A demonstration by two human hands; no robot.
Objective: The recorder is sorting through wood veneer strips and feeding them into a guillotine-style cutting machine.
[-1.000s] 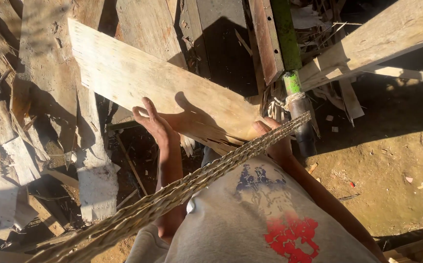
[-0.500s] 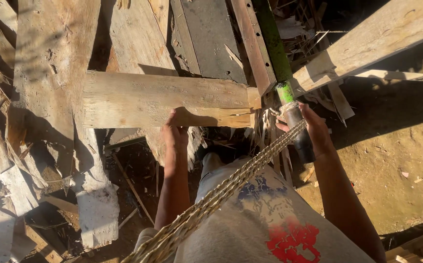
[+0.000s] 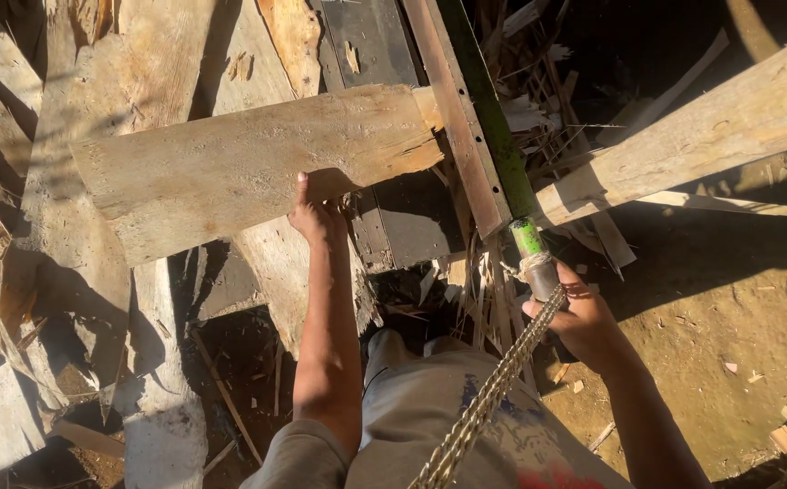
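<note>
Item: rough wooden plank, pale and sunlit, which I am holding up over a heap of scrap timber. Its long axis is running nearly level across the view, left end dipping a little toward the pile, right end rising slightly and butting against the slanted green-edged blade; both ends are ragged and splintered. My left hand is gripping the plank's lower edge near mid-length, thumb pressing up on the face and fingers curling underneath, which I judge is keeping the board balanced and its end bearing against the blade. My right hand is clenching around the dark handle at the bottom of that long tool, just below a green collar and a wrap of cord; the hold is letting me steady the tool while the other arm is bearing the wood. A braided rope is running from the handle down across my grey shirt, lying taut and diagonal. A thick beam is crossing at upper right, angling up toward the corner. Weathered boards are lying stacked at left, and bare dirt ground with wood chips is showing at right.
</note>
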